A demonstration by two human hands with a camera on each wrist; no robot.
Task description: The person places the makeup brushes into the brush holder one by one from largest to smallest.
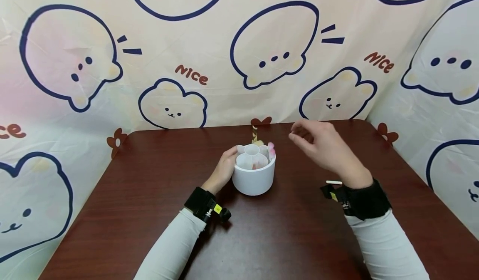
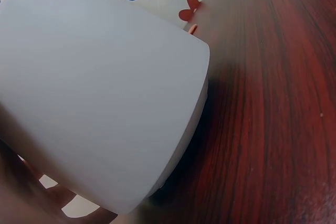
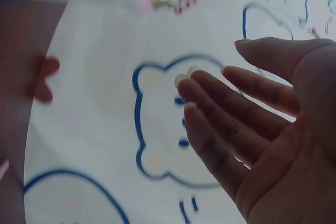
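A round white desk organizer (image 1: 253, 182) with several compartments stands in the middle of the brown table. My left hand (image 1: 225, 165) holds it by its left side, the fingers going round behind the wall; in the left wrist view its smooth white side (image 2: 105, 87) hides most of that hand. Something pink (image 1: 271, 147) sticks up at its right rim, and a gold-striped stick (image 1: 255, 133) rises at the back. Up to the right of the organizer, my right hand (image 1: 318, 144) is in the air, fingers loosely bent. The right wrist view shows nothing in its palm (image 3: 273, 156).
A short white stick (image 1: 334, 182) lies on the table (image 1: 149, 213) beside my right wrist. Behind and at both sides hangs a cloth (image 1: 217, 55) printed with cartoon bears. Each wrist wears a black strap (image 1: 368, 201) with a small camera.
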